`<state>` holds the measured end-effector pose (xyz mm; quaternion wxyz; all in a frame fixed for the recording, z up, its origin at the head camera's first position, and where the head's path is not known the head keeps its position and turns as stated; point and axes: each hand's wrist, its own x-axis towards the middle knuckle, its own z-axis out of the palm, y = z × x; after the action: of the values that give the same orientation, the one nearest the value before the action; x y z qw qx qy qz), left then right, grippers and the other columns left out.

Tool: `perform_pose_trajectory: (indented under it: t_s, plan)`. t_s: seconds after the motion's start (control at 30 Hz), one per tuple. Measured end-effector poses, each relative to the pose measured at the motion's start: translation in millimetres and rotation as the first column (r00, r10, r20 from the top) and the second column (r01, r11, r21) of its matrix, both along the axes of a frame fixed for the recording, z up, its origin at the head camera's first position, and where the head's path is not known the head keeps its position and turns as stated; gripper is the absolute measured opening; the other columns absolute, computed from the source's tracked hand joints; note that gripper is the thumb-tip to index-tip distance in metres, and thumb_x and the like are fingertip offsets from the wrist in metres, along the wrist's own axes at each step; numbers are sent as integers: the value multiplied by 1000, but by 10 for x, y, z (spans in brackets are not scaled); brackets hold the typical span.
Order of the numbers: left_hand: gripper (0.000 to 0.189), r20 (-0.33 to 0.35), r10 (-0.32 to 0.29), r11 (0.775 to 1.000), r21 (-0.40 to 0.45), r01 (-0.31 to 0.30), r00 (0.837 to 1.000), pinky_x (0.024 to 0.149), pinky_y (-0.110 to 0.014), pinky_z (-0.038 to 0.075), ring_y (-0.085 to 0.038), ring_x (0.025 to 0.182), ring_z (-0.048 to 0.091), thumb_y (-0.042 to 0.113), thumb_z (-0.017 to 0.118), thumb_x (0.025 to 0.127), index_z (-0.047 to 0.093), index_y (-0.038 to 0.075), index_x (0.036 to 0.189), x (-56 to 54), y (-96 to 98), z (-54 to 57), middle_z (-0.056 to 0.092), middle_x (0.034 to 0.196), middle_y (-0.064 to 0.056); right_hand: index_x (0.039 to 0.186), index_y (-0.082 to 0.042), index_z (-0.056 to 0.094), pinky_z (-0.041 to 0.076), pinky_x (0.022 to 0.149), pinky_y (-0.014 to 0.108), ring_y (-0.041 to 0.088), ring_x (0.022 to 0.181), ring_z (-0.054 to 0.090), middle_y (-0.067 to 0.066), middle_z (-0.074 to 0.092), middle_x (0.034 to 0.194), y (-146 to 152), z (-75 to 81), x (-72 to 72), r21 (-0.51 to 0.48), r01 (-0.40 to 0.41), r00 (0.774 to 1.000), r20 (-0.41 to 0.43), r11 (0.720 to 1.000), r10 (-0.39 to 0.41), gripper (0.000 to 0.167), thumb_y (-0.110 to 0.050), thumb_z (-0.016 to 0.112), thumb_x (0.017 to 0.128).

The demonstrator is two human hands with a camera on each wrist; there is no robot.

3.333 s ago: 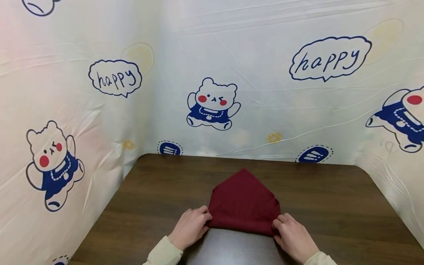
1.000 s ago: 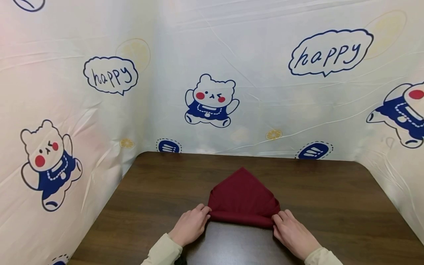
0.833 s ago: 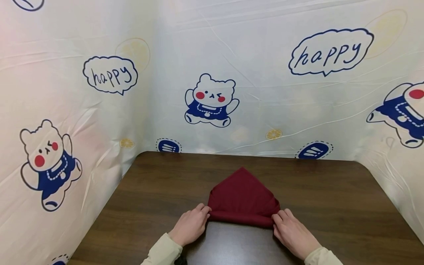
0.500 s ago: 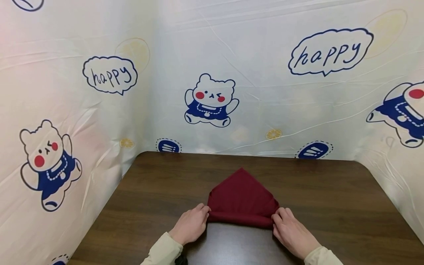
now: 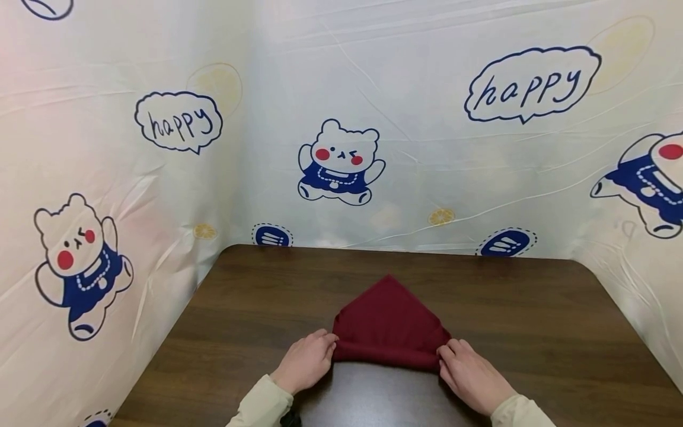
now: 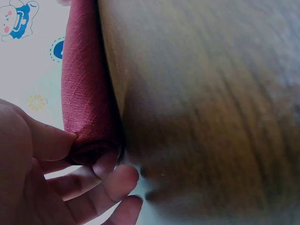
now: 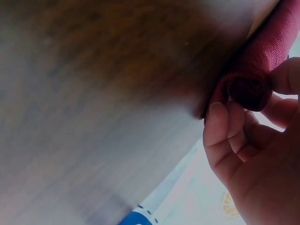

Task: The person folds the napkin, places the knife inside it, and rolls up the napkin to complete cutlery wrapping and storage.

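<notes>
A dark red cloth lies on the table, its far side coming to a point and its near edge rolled into a tube. My left hand pinches the left end of the roll. In the left wrist view the thumb lies on top of the rolled cloth, with a fingertip at the hollow end. At the opposite end, my right hand pinches the roll between thumb and fingers. The right wrist view shows the open spiral of the rolled cloth between those fingers.
The brown wooden table has rounded far corners. A pale curtain printed with bears and the word "happy" hangs along its back and sides.
The cloth's near edge has been rolled away from me into a thicker tube, both hands moving slightly forward with it. In the last half second the cloth has shifted slightly back toward me.
</notes>
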<state>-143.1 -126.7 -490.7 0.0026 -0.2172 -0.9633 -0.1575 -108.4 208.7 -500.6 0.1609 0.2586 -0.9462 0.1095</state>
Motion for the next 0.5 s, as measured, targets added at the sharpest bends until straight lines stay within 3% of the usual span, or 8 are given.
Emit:
perform_pose_trajectory:
  t_s: [0.17,0.3,0.5]
  plan:
    - [26,-43,-27,999,28,28,999,54,-21,42,-5,63,52,16,58,94,72,6,114,-6,-26,17,59,89,0,88,-14,64,49,68,27,10,77,50,-8,53,82,-4,8,-15,-22,8,1000,18,1000,-7,7,-12,69,83]
    - [25,-108,-40,998,37,45,993,57,-22,44,-7,68,55,16,63,92,72,5,114,-20,-43,18,58,92,0,89,-13,66,49,70,27,9,77,51,-9,55,83,-3,18,-23,-44,30,998,65,999,-27,6,-12,68,84]
    - [25,-110,-20,996,78,29,994,59,-21,45,-6,70,55,17,64,92,72,7,113,-29,-52,6,58,93,3,86,-15,63,48,68,26,8,74,52,-10,54,79,-14,16,-29,-83,57,993,105,995,-48,6,-10,67,83]
